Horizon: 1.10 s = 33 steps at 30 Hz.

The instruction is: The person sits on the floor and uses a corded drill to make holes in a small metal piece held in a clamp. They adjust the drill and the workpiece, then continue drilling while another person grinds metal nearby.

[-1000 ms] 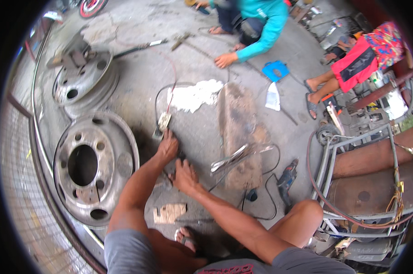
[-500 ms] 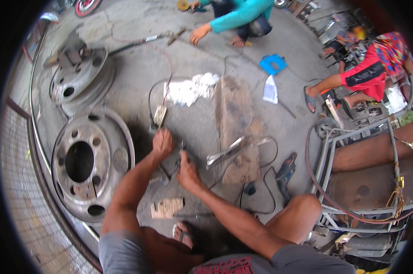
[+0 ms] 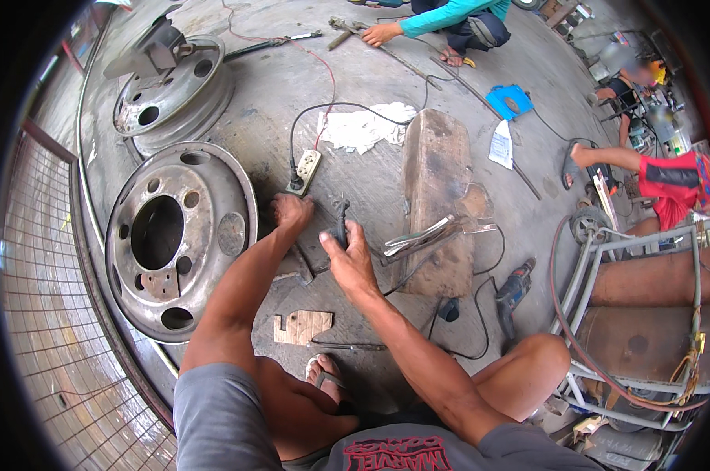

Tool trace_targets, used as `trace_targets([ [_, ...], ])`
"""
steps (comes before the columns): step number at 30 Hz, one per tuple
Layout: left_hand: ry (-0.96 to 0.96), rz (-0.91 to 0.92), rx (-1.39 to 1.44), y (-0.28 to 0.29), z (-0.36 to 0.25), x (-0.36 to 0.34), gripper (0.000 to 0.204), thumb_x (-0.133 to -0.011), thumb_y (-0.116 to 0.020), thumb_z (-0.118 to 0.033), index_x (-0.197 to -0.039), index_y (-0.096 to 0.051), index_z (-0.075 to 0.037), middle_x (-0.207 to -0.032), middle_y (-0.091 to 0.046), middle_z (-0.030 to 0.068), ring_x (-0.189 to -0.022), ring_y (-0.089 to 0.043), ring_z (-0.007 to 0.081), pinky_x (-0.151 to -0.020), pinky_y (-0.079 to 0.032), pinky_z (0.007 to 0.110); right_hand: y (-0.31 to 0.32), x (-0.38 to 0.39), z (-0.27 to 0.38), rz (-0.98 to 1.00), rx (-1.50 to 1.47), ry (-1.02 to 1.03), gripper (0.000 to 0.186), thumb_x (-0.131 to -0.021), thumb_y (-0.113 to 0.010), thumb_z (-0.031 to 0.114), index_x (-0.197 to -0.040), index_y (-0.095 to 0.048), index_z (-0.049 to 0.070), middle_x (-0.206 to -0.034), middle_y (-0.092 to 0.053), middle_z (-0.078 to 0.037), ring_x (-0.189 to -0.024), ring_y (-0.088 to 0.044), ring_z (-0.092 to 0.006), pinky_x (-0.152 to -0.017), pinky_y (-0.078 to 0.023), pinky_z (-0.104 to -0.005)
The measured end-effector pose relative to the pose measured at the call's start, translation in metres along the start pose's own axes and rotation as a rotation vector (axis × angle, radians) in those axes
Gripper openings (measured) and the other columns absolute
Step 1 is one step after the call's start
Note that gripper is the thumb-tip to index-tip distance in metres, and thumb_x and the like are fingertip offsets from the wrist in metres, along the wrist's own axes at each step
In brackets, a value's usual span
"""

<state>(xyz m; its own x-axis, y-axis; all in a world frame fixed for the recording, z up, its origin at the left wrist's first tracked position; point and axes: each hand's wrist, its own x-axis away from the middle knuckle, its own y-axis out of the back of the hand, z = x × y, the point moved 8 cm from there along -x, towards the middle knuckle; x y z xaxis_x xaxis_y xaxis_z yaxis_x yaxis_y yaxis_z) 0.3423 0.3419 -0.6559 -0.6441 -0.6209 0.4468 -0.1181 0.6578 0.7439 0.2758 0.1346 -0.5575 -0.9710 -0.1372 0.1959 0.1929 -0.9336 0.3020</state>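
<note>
My left hand [image 3: 292,212] is closed at the near end of a pale power strip [image 3: 309,166], apparently gripping it, though its fingertips are partly hidden. One black plug [image 3: 294,182] with a cable sits in that strip. Just to the right, my right hand [image 3: 352,259] is wrapped round a second, black plug [image 3: 340,229], whose tip points up and away from the strip. A welding electrode holder-like metal tool [image 3: 418,237] lies right of my right hand, against a rusty steel beam [image 3: 437,169].
Two steel wheel rims [image 3: 214,200] stand at left beside a mesh fence [image 3: 53,314]. A drill [image 3: 514,286] and loose cables lie at right, near a metal frame cart [image 3: 583,314]. White cloth [image 3: 363,129] lies ahead. A co-worker's hand [image 3: 382,34] holds a rod at the far side.
My view has shifted, so the floor objects sit further right and higher. My right hand has turned, showing more of the plug. My left hand remains by the power strip.
</note>
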Motion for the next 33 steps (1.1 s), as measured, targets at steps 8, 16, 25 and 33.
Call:
trace_targets([
  [8,0.084,-0.084,0.162,0.004,0.012,-0.022,0.090,-0.081,-0.089,-0.038,-0.146,-0.038,-0.002,-0.149,-0.041,0.0254,-0.138,-0.047,0.0472,-0.112,-0.046,0.056,-0.013,-0.041,0.123,0.270,-0.421,-0.164,0.023,-0.112,-0.053,0.032,-0.116,-0.055,0.010,-0.085,-0.050,0.000,-0.066,-0.053,-0.0103,-0.058,-0.050,-0.0281],
  [16,-0.053,-0.070,0.105,-0.030,-0.009,-0.044,0.071,-0.087,-0.082,-0.033,-0.141,-0.050,0.001,-0.145,-0.046,0.0225,-0.137,-0.046,0.0493,-0.112,-0.044,0.058,0.004,-0.135,0.157,0.362,-0.145,-0.068,0.029,-0.112,-0.051,0.031,-0.121,-0.059,0.005,-0.091,-0.060,-0.003,-0.069,-0.063,-0.0141,-0.074,-0.054,-0.0353],
  [25,-0.059,-0.164,0.190,-0.016,-0.021,-0.051,0.048,-0.084,-0.074,-0.014,-0.128,-0.062,0.000,-0.142,-0.050,0.0204,-0.137,-0.046,0.0466,-0.115,-0.042,0.056,-0.025,-0.219,0.095,0.570,1.113,-0.090,0.048,-0.105,-0.054,0.035,-0.128,-0.068,-0.005,-0.099,-0.075,-0.022,-0.075,-0.074,-0.0343,-0.072,-0.058,-0.0485],
  [33,-0.116,-0.273,0.255,0.010,-0.011,-0.050,0.041,-0.078,-0.073,-0.004,-0.118,-0.067,0.000,-0.134,-0.054,0.0250,-0.127,-0.053,0.0478,-0.110,-0.046,0.051,-0.086,-0.252,0.079,0.778,1.358,0.292,0.038,-0.098,-0.066,0.033,-0.125,-0.075,0.009,-0.132,-0.071,-0.019,-0.126,-0.066,-0.0376,-0.106,-0.053,-0.0478],
])
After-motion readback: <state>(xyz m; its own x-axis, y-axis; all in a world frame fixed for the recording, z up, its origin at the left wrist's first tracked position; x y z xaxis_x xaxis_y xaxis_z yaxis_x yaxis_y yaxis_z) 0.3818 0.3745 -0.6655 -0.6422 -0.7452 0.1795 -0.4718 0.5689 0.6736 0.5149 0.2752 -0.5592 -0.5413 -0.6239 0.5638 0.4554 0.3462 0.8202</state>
